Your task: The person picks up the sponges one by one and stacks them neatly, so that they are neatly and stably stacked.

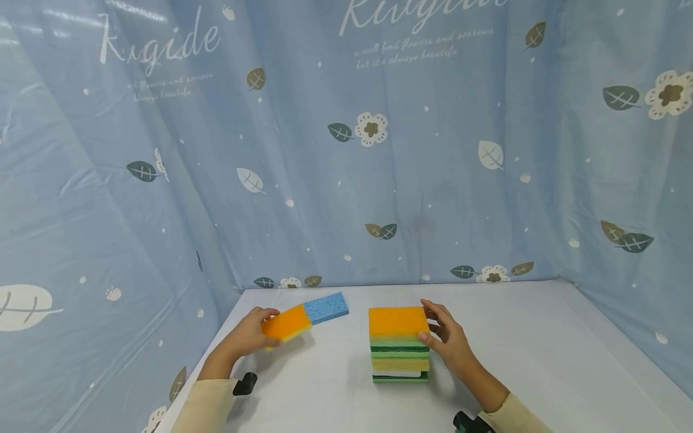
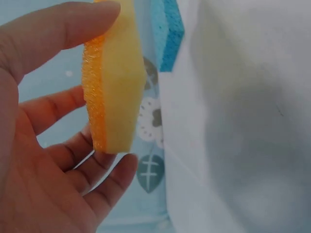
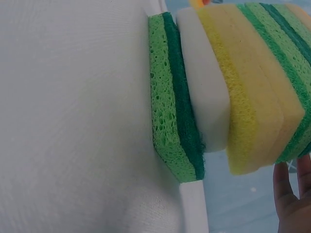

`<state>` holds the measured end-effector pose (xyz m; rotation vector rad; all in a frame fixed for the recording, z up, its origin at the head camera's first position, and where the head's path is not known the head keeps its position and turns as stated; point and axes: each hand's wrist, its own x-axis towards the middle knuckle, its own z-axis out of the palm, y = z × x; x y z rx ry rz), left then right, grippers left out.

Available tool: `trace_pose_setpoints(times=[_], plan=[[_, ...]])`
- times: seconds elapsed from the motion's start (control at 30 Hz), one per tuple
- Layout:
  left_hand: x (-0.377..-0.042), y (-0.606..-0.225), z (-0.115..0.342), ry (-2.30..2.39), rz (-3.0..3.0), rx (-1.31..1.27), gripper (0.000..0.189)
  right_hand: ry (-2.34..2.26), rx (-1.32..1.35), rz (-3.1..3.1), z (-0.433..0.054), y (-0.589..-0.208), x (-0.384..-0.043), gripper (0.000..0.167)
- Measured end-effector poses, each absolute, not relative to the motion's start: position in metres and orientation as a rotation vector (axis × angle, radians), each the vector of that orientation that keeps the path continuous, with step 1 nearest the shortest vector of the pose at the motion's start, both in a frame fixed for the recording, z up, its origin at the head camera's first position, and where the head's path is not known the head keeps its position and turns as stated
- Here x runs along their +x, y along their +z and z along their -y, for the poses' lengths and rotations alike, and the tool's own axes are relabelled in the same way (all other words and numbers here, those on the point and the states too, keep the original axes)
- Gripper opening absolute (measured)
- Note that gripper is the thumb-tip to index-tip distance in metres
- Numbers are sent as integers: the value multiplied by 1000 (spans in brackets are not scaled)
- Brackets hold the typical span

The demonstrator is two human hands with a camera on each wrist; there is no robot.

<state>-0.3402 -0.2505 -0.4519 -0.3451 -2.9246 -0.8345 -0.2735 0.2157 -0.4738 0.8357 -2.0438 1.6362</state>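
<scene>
My left hand [image 1: 251,332] grips an orange sponge [image 1: 287,323] with a pale yellow underside, thumb on one side and fingers on the other. In the left wrist view, this sponge [image 2: 119,92] is held above the white table, its far part cut off. A blue sponge [image 1: 326,308] lies just beyond it, partly overlapped by it in the head view. My right hand [image 1: 452,341] holds the right end of another orange sponge [image 1: 397,322], thumb at the front corner and fingers at the back. That sponge tops a stack of several sponges [image 1: 399,364].
Low in the stack are a white sponge [image 3: 204,77] and, at the bottom, a green sponge [image 3: 165,97] resting on the white table [image 1: 325,397]. A blue patterned curtain [image 1: 433,180] hangs behind the table and along its sides.
</scene>
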Motion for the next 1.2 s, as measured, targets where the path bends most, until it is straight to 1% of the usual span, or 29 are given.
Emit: trace_pose_setpoints(times=[0.13,0.57,0.87,1.2], plan=[[-337,-445,244,-849,2923,-374,67,1645,828,2041,-218,-481,-278,65],[-329,-418,212,-856,2895,-495,69,1656,848,2031,-219,-481,-278,63],[-322,-402,196,-856,2864,-582,61,1643,840,2036,-220,-481,-278,63],[-318,-392,181,-834,2820,-725,59,1670,841,2030,-219,-478,-277,62]])
